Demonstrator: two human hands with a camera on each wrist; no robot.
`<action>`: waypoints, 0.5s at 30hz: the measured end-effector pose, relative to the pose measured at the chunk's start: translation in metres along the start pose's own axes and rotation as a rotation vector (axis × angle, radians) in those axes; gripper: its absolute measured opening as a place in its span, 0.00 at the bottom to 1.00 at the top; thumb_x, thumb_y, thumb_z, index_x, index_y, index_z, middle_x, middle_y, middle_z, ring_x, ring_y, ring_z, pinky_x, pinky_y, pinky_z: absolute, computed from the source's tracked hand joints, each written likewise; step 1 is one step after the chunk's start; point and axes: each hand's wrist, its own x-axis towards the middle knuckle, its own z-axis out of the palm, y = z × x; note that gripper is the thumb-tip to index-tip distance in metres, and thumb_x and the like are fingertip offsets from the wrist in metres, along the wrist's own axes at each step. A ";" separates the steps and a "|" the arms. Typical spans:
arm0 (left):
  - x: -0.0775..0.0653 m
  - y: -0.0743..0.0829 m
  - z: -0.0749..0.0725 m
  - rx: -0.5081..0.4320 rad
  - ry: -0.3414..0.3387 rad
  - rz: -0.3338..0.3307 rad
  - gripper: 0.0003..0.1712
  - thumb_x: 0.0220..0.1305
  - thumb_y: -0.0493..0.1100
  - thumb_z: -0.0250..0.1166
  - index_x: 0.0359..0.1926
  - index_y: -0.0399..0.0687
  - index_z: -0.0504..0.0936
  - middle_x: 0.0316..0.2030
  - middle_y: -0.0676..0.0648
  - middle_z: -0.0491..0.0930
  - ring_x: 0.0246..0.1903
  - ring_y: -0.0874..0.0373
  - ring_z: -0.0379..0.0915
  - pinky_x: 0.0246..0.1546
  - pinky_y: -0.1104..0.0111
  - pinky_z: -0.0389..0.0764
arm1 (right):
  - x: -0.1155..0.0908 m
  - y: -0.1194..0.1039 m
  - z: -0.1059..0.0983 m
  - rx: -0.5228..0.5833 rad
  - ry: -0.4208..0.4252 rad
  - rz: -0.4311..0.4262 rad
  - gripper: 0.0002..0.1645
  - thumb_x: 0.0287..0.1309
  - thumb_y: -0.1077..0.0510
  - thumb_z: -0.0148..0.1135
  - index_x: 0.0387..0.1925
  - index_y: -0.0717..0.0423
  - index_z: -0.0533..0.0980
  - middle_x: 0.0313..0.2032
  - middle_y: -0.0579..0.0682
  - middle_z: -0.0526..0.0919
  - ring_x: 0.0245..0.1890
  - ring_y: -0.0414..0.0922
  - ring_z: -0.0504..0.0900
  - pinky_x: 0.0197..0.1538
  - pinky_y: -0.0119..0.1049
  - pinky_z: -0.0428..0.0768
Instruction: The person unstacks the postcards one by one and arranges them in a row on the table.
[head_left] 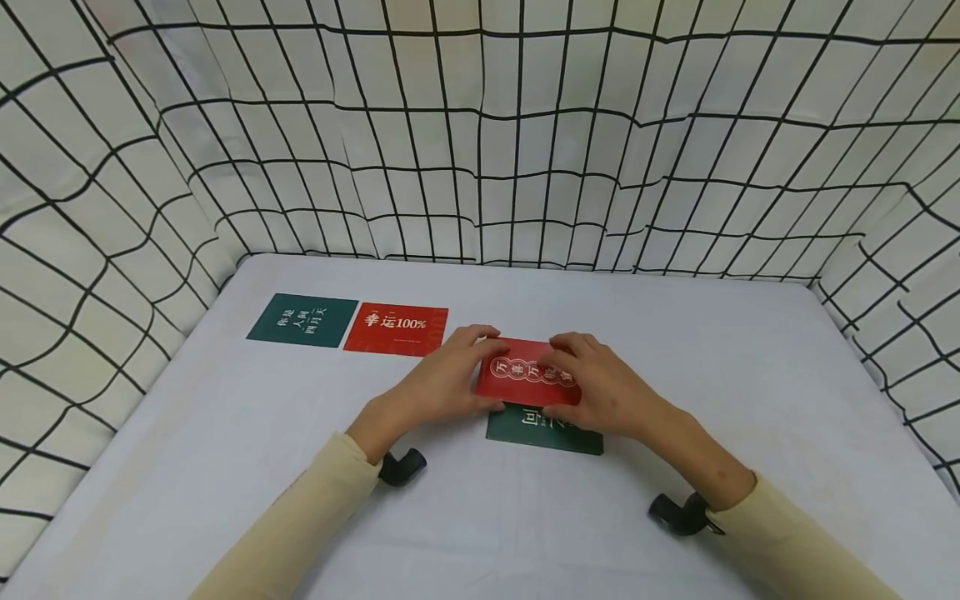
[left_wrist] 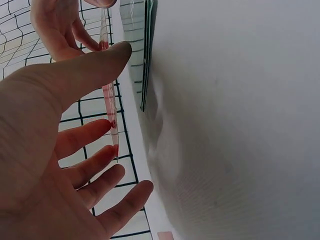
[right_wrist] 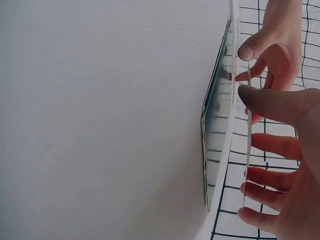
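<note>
Red card (head_left: 521, 372): held by its edges in the fingers of left hand (head_left: 438, 383) and right hand (head_left: 611, 392), raised above a green card (head_left: 546, 434), perhaps several layers, on the bench (head_left: 510, 525) beneath those fingers.

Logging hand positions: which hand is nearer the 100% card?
Left. The left hand is beside the 100% card, by its near right corner; the right hand is farther right, at the right end of the held card.
</note>
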 end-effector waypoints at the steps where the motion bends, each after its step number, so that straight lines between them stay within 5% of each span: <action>1: 0.001 0.000 -0.001 0.003 -0.002 -0.001 0.52 0.50 0.53 0.83 0.75 0.57 0.70 0.76 0.47 0.63 0.76 0.49 0.59 0.57 0.55 0.87 | 0.000 0.000 0.000 0.001 0.001 0.001 0.46 0.46 0.43 0.83 0.68 0.44 0.75 0.68 0.53 0.73 0.69 0.54 0.71 0.61 0.54 0.85; 15: 0.009 -0.002 -0.005 0.031 -0.007 0.015 0.53 0.51 0.55 0.83 0.76 0.55 0.68 0.76 0.49 0.64 0.77 0.51 0.58 0.59 0.56 0.86 | 0.008 -0.002 0.000 0.024 0.011 0.017 0.45 0.48 0.46 0.83 0.68 0.44 0.74 0.70 0.55 0.72 0.71 0.55 0.69 0.61 0.54 0.85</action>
